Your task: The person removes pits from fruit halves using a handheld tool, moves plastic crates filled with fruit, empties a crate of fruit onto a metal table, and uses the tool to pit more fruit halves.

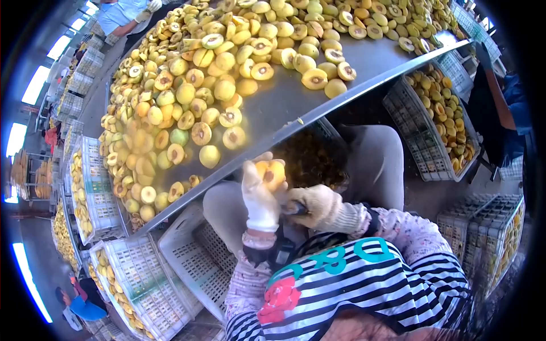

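Note:
My left hand (259,199), in a white glove, holds a yellow peach (271,173) with its cut face and pit hollow showing. My right hand (318,206), in a tan glove, grips a dark-handled tool (296,209) right beside the peach. Both hands hover over my lap, just below the edge of a metal table (284,105). Under the hands, between my grey-trousered knees, lies a brown mass that looks like peach pits (313,159).
Halved yellow peaches (193,96) cover most of the table. White plastic crates, some holding peaches, stand at left (94,193), lower left (142,284) and right (432,119). Other people work at top left (122,14), right (503,108) and bottom left (85,307).

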Motion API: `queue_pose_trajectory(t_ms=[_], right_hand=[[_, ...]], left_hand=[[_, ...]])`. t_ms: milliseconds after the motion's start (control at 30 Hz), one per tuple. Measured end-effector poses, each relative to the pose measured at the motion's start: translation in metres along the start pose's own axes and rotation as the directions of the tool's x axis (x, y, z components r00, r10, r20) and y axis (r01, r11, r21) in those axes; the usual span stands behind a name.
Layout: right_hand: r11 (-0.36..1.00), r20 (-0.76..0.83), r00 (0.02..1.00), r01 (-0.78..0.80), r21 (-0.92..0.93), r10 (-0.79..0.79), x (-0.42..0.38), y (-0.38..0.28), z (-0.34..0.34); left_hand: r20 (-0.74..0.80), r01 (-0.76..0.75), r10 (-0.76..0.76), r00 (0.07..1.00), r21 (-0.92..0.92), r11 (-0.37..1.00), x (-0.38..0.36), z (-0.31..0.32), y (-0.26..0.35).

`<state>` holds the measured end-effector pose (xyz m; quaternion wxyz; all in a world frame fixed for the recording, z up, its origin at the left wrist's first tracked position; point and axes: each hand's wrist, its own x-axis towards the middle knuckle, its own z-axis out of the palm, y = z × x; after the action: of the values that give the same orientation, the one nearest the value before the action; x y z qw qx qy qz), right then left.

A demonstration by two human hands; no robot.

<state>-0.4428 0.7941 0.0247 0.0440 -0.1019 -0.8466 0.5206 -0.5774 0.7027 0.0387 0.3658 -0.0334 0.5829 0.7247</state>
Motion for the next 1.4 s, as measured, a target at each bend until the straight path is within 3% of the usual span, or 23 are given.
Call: queue_pose_trajectory(t_ms=[100,133,167,233,300,367,400,433,500,700,800,900,1033,1100,1133,1233,1267,1367,1400], right_hand=[[0.981,-0.121,0.978,-0.157,0.113,0.171,-0.005,-0.014,-0.032],[0.959,-0.053,0.967,-0.238,0.152,0.249,-0.002,-0.024,-0.047],[0.901,0.040,0.909,-0.417,0.122,0.416,0.005,-0.033,-0.052],[0.928,0.081,0.964,-0.265,0.264,0.252,0.003,-0.025,-0.041],[0.806,0.092,0.994,-0.102,0.583,0.059,-0.004,-0.030,-0.030],[0.750,0.323,0.897,-0.432,0.501,0.301,-0.002,-0.045,-0.029],[0.854,0.179,0.975,-0.206,0.478,0.134,0.000,-0.033,-0.011],[0.925,0.229,0.947,-0.282,0.255,0.226,-0.001,-0.035,-0.009],[0.944,0.228,0.945,-0.276,0.179,0.233,0.002,-0.053,-0.010],[0.879,0.236,0.931,-0.345,0.328,0.278,0.020,-0.047,0.017],[0.901,0.135,0.974,-0.218,0.376,0.180,0.025,-0.043,0.028],[0.791,0.342,0.904,-0.400,0.463,0.257,0.036,-0.046,0.018],[0.566,0.546,0.833,-0.492,0.662,0.085,0.040,-0.030,0.012],[0.523,0.549,0.834,-0.491,0.697,0.051,0.042,-0.025,0.014],[0.500,0.555,0.831,-0.499,0.708,0.045,0.044,-0.024,0.013],[0.483,0.543,0.839,-0.491,0.725,0.038,0.048,-0.021,0.011],[0.474,0.543,0.840,-0.488,0.733,0.025,0.048,-0.020,0.009],[0.459,0.562,0.827,-0.491,0.741,-0.024,0.044,-0.018,0.004],[0.457,0.573,0.819,-0.494,0.740,-0.042,0.043,-0.018,0.003]], left_hand=[[0.132,-0.088,0.123,0.984,-0.239,0.967,-0.002,-0.015,-0.002],[0.199,-0.038,0.090,0.976,-0.250,0.967,-0.004,-0.023,0.000],[0.200,-0.048,0.097,0.975,-0.239,0.970,-0.008,-0.028,-0.002],[0.205,-0.069,0.116,0.972,-0.223,0.972,-0.013,-0.034,-0.004],[0.109,-0.118,0.139,0.984,-0.181,0.976,-0.023,-0.033,-0.004],[0.073,-0.133,0.146,0.987,-0.153,0.979,-0.026,-0.036,-0.004],[0.044,-0.108,0.117,0.992,-0.170,0.979,-0.034,-0.030,0.001],[0.064,-0.152,0.165,0.984,-0.162,0.975,-0.034,-0.028,0.002],[0.089,-0.224,0.238,0.967,-0.143,0.964,-0.039,-0.030,-0.001],[-0.085,-0.317,0.306,0.948,-0.196,0.928,-0.039,-0.027,0.002],[-0.103,-0.336,0.320,0.942,-0.230,0.913,-0.036,-0.027,0.006],[-0.137,-0.435,0.423,0.896,-0.077,0.897,-0.031,-0.023,0.008],[-0.017,-0.490,0.490,0.871,-0.051,0.870,-0.023,-0.029,0.009],[0.031,-0.502,0.507,0.861,-0.103,0.859,-0.018,-0.028,0.011],[0.069,-0.539,0.550,0.832,-0.135,0.831,-0.017,-0.026,0.013],[0.126,-0.749,0.739,0.662,0.101,0.655,-0.012,-0.019,0.015],[0.154,-0.787,0.773,0.616,0.094,0.609,-0.011,-0.018,0.014],[0.270,-0.713,0.702,0.659,-0.072,0.697,-0.013,-0.020,0.023],[0.362,-0.729,0.716,0.597,-0.129,0.672,-0.010,-0.022,0.025]])
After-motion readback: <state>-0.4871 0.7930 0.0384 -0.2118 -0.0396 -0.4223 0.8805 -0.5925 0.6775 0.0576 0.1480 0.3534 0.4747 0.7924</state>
